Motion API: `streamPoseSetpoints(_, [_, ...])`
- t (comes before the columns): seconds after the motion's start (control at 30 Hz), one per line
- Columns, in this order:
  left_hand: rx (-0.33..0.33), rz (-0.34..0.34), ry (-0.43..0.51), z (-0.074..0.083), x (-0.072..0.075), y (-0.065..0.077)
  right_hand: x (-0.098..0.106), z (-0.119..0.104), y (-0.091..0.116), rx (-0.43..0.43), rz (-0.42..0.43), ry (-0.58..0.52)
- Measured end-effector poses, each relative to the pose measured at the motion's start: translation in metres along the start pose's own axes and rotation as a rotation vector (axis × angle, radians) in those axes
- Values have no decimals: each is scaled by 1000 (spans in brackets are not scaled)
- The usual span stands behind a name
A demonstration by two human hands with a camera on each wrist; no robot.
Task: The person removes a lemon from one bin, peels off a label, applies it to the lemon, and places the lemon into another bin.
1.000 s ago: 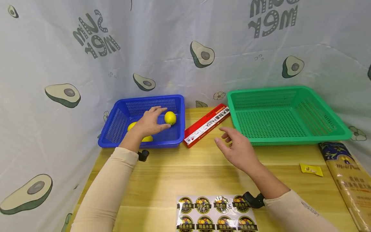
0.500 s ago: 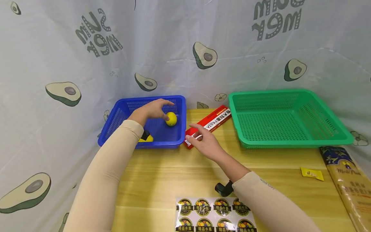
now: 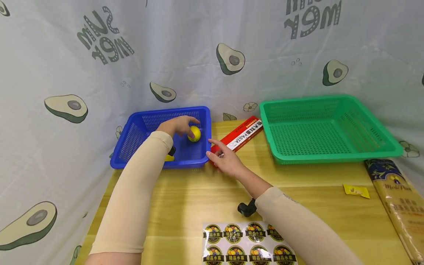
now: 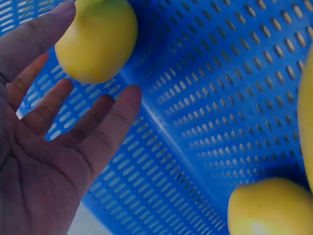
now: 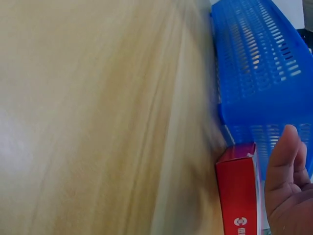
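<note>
In the head view my left hand [image 3: 181,126] reaches into the blue basket [image 3: 190,162], beside a yellow lemon [image 3: 194,134]. The left wrist view has its fingers spread around this lemon [image 4: 98,44] without closing on it; the thumb overlaps its edge, and contact is unclear. Another lemon [image 4: 271,208] lies lower right there, largely hidden by the arm in the head view. My right hand [image 3: 225,159] hovers over the near end of a red pasta box [image 3: 241,134], thumb and fingers apart, fingertips at the blue basket's right side. It holds nothing.
A green basket [image 3: 322,159] stands on the right of the wooden table [image 3: 185,206]. A small yellow packet [image 3: 356,191] and a brown-and-blue bag [image 3: 397,206] lie at the right. A sheet of round stickers [image 3: 245,239] is at the front.
My right hand has moved left, from in front of the green basket to the blue basket's right side. My left hand has come over to the lemon at the right.
</note>
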State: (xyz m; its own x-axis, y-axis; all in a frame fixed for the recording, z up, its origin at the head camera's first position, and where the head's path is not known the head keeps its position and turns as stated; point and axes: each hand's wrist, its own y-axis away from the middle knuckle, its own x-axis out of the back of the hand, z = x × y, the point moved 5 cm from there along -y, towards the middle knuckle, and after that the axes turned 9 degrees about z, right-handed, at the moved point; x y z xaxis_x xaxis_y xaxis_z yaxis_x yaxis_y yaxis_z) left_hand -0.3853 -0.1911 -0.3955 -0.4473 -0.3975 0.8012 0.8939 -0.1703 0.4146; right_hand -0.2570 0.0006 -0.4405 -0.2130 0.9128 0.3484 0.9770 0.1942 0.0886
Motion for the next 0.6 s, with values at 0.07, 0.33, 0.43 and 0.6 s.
streamPoseSetpoints(0.07, [4,-23,1,-1,-3,-4,0,0,0,4,-2,-12])
streamPoseSetpoints(0.33, [-18,-47,15,-3,-12,-12,-1,0,2,-24,-4,-4])
streamPoseSetpoints(0.43, [-41,-44,12,-1,-13,-14,0,1,2,-33,-1,9])
streamPoseSetpoints(0.6, [-65,-42,11,0,-10,-11,1,0,2,-40,1,31])
